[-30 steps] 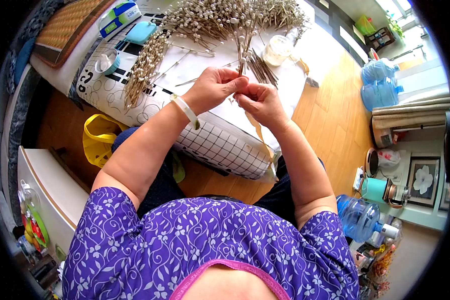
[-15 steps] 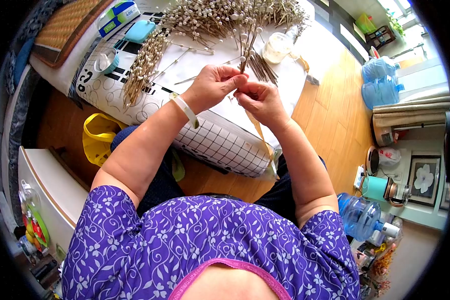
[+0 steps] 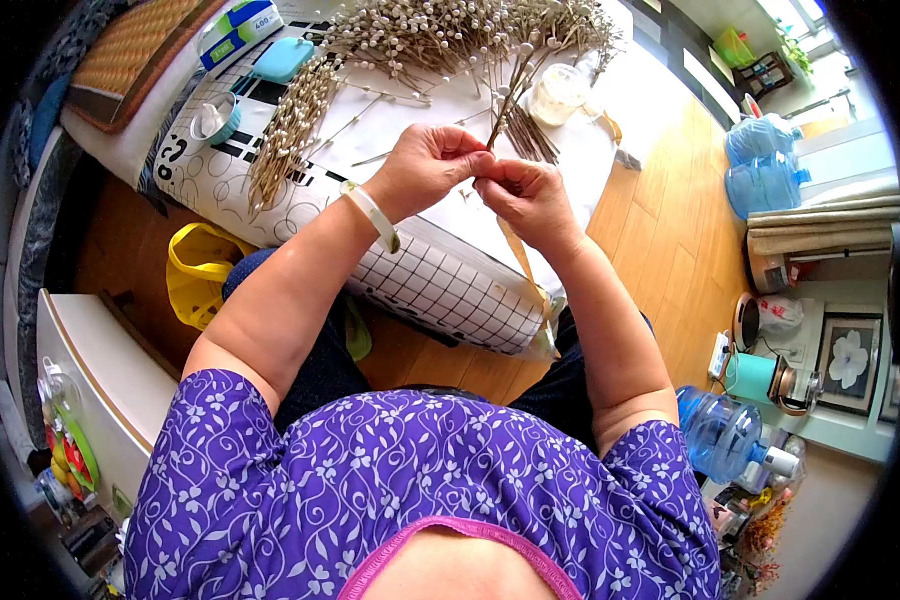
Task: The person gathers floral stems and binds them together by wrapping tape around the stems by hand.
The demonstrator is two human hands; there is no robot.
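Observation:
My left hand pinches a thin bunch of dried berry stems between thumb and fingertips, with the tops pointing up and right. My right hand is closed against it, at the lower end of the stems; what its fingers hold is hidden. Below the hands a tan strip hangs over the table's front edge; I cannot tell whether it reaches my fingers. Just beyond lies a bundle of bare cut stems, beside a clear tub with whitish contents.
A large heap of dried white-berry branches covers the back of the table. A smaller pile lies left, near a teal-rimmed bowl, a blue box and a tissue pack. A yellow bag is on the floor.
The stems in my left hand have tilted to the right and turned, their tops now nearer the clear tub. Both hands stay together in nearly the same place.

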